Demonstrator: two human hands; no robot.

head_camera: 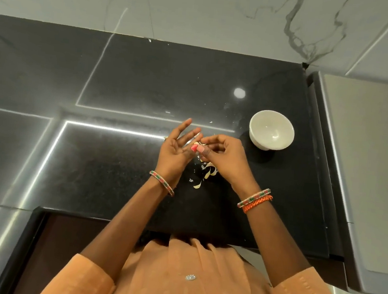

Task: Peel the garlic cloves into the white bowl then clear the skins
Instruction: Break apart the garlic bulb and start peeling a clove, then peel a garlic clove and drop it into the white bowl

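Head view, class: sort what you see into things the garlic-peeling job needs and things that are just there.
Belongs to the job:
white bowl
garlic clove pinched between left hand and right hand
garlic skins on the black counter

Just there:
bangles
orange wrist cord
marble wall

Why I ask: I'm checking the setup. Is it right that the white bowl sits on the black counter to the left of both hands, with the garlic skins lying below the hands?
Not quite. The head view shows the white bowl on the black counter to the right of both hands, beyond the right hand. The garlic skins do lie below the hands, beside the left hand.
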